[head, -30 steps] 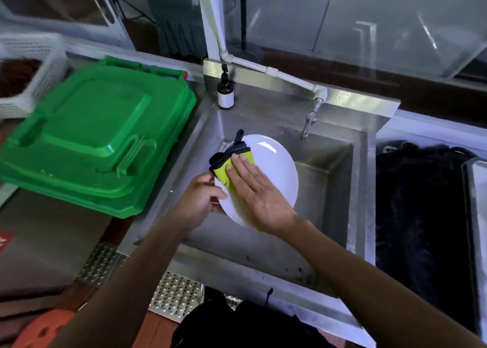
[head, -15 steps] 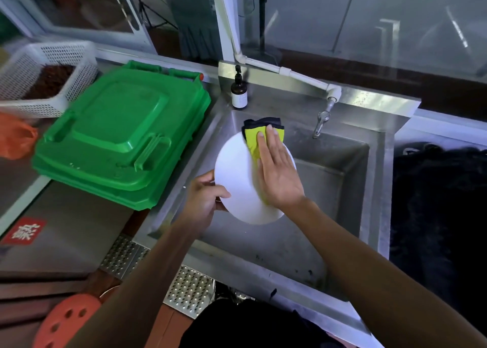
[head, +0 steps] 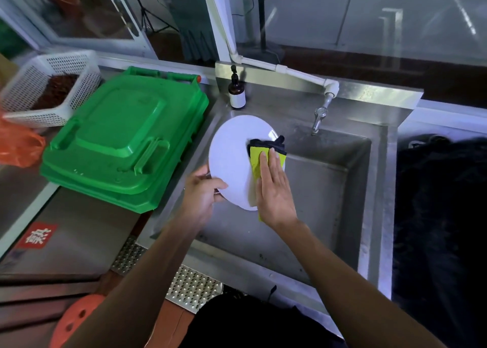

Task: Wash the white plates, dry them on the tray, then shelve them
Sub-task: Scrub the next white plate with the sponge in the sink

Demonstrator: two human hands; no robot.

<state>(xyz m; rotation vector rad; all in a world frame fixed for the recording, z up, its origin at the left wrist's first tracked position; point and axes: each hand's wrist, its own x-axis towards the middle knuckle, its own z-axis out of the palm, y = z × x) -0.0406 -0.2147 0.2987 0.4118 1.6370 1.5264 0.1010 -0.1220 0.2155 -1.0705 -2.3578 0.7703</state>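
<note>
Round white plate point(head: 232, 158), tilted above the sink basin point(head: 324, 189)

Green bin lid point(head: 123, 139) lies flat left of the steel sink point(head: 379, 189), with a white perforated basket point(head: 52, 84) of dark red-brown stuff behind it and an orange plastic bag point(head: 18, 147) at far left. Brown pump bottle point(head: 236, 92) stands upright on the sink's back ledge, metal tap point(head: 320, 115) hangs off a white pipe point(head: 284, 71) to its right. Red label point(head: 37, 235) on the grey counter, orange stool point(head: 76, 318) bottom left, black fabric point(head: 442, 202) right of the sink
</note>
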